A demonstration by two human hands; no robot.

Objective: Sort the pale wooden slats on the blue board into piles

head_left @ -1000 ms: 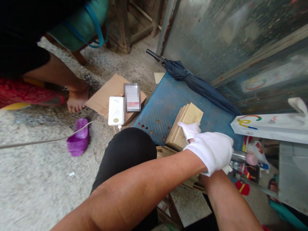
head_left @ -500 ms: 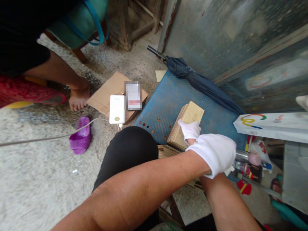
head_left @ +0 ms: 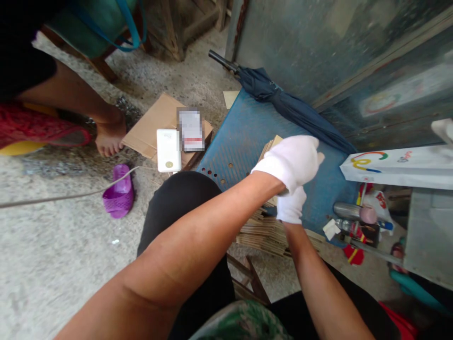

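My left hand (head_left: 295, 160), in a white glove, is over the blue surface, crossing above my right hand. Its fingers look bunched and bent downward; anything inside them is hidden. My right hand (head_left: 292, 206), also white-gloved, lies just below it, with its fingers covered by the left. Behind the left hand and forearm, a stack of thin, pale wooden-looking boards (head_left: 272, 144) stands on the blue ribbed surface (head_left: 240, 141), largely hidden. More stacked thin boards (head_left: 264, 237) lie nearer my body, under my forearms.
A folded umbrella (head_left: 283, 97) lies along the far edge. At right are a white printed box (head_left: 399, 165) and a metal flask (head_left: 345, 209). A power bank (head_left: 169, 151) and a phone (head_left: 191, 130) rest on cardboard (head_left: 148, 125). Another person's foot (head_left: 111, 134) and a purple slipper (head_left: 118, 191) are left.
My left hand has moved up and left, over the board stack. My right hand has drawn off the stack's top, toward my body and slightly right. The view has shifted a little.
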